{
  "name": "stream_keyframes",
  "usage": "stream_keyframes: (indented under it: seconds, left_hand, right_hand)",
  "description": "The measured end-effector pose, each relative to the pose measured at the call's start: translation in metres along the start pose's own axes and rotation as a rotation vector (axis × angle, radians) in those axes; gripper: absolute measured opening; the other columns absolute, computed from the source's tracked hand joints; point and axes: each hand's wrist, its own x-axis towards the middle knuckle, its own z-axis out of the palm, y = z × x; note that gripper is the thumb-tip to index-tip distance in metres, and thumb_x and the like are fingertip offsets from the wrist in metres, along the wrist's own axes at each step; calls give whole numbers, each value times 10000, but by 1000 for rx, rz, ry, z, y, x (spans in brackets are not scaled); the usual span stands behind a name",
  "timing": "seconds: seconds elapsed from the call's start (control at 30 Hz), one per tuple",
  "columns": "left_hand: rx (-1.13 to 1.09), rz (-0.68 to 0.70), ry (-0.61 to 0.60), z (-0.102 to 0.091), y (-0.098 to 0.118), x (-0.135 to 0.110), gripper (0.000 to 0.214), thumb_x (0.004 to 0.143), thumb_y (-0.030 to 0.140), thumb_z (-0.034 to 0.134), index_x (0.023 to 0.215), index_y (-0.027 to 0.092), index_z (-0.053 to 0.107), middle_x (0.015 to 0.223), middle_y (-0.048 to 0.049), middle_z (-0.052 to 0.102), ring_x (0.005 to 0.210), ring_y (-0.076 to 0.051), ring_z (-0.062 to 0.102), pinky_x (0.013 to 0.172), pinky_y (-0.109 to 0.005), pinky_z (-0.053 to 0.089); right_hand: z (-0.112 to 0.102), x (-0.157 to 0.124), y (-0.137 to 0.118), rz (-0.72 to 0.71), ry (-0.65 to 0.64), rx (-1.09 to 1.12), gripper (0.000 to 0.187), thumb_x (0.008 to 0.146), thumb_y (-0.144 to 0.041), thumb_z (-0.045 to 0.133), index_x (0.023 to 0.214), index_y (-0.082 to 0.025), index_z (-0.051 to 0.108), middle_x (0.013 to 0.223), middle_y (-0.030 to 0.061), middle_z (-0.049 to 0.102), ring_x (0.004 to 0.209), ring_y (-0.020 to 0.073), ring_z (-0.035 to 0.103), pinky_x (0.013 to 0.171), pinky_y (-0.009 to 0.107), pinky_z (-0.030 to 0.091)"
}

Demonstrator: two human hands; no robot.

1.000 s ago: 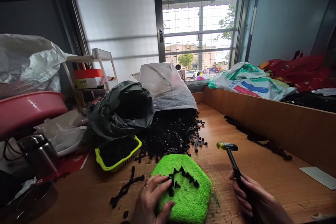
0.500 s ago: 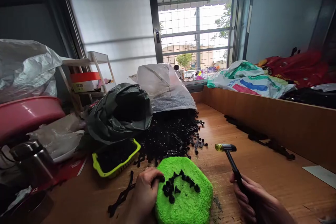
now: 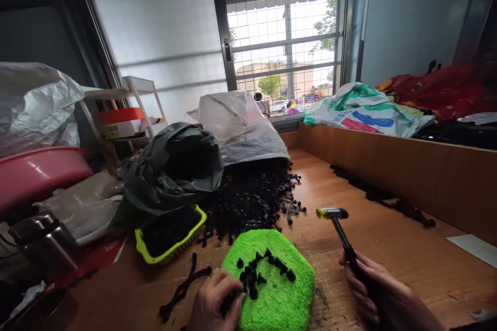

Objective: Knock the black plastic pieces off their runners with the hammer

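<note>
Left hand [image 3: 214, 305] has dropped from the top of the pad toward its lower-left edge. From here its fingers [image 3: 229, 285] look curled and pinching a black plastic piece [image 3: 230, 302], though they hide most of it, so I can't be sure. Beneath that hand, a green terry pad [image 3: 279, 295] sits at 6 o'clock in my view, carrying a cluster of black plastic studs [image 3: 252, 274]. Right hand [image 3: 368, 289] is clenched round a small black-handled mallet [image 3: 341, 232] at the pad's 3 o'clock, its yellow-tipped head up and clear of the pad. For clean work, I'd keep the pad steady and the studs spaced. Around the pad, a branched black runner [image 3: 182, 284] lies at 9 o'clock, a lime basket [image 3: 202, 215] at 10, and a heap of black parts [image 3: 248, 196] at 12.
</note>
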Motion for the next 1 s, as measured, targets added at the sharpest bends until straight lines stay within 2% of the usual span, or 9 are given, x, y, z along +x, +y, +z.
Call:
stream_keyframes:
  seconds: [0.2, 0.33, 0.4, 0.53, 0.67, 0.73, 0.9, 1.0]
  left_hand:
    - [-10, -9, -4, -3, -7, -9, 120, 822, 216, 498, 754, 196, 594, 726, -31, 579, 676, -145, 580, 603, -226, 469]
    - [25, -78, 90, -5, 1, 2, 157, 837, 243, 465, 744, 207, 586, 734, -38, 584, 713, -171, 570, 649, -271, 473]
    - [63, -90, 85, -7, 8, 13, 149, 824, 241, 474, 752, 208, 600, 760, -46, 603, 753, -190, 572, 683, -303, 470]
    - [177, -103, -41, -10, 20, 37, 127, 720, 150, 535, 758, 217, 636, 807, -47, 650, 836, -240, 569, 738, -380, 430]
    - [249, -100, -224, -7, 27, 57, 240, 656, 52, 481, 657, 226, 647, 737, -20, 670, 816, -242, 571, 778, -437, 360]
    - [238, -101, -256, -2, 29, 64, 265, 655, 36, 458, 629, 219, 647, 719, -16, 672, 788, -229, 572, 779, -439, 342]
    - [105, -122, -220, 11, 30, 75, 217, 679, 64, 496, 671, 207, 660, 683, -4, 676, 723, -199, 581, 761, -378, 364]
    - [13, -154, -111, 2, 25, 78, 180, 718, 125, 532, 789, 215, 671, 708, -4, 672, 722, -187, 590, 736, -331, 391]
  right_hand:
    - [6, 0, -2, -1, 26, -9, 209, 802, -397, 614, 904, -223, 558, 587, -35, 434, 394, 63, 346, 341, 171, 293]
    - [9, -1, -4, 1, 51, -44, 264, 764, -426, 641, 897, -220, 544, 575, -37, 426, 379, 66, 341, 328, 174, 284]
    - [10, 0, -4, 3, 59, -61, 270, 758, -431, 640, 891, -220, 536, 572, -38, 425, 374, 66, 338, 325, 176, 284]
    - [9, 1, -4, -3, 64, -82, 280, 750, -442, 641, 868, -218, 522, 570, -43, 416, 371, 67, 335, 323, 179, 284]
    - [10, 0, -4, -11, 63, -84, 288, 753, -436, 641, 887, -209, 527, 574, -42, 417, 382, 69, 346, 333, 178, 292]
    - [13, -1, -5, -6, 64, -84, 286, 753, -428, 644, 891, -204, 533, 573, -42, 417, 381, 66, 342, 334, 176, 295]
    - [19, -3, -7, -1, 60, -69, 292, 742, -428, 658, 884, -195, 554, 570, -43, 415, 377, 55, 324, 334, 168, 289]
    - [20, -3, -7, -6, 55, -53, 276, 750, -421, 652, 881, -198, 558, 572, -41, 420, 382, 57, 331, 336, 167, 292]
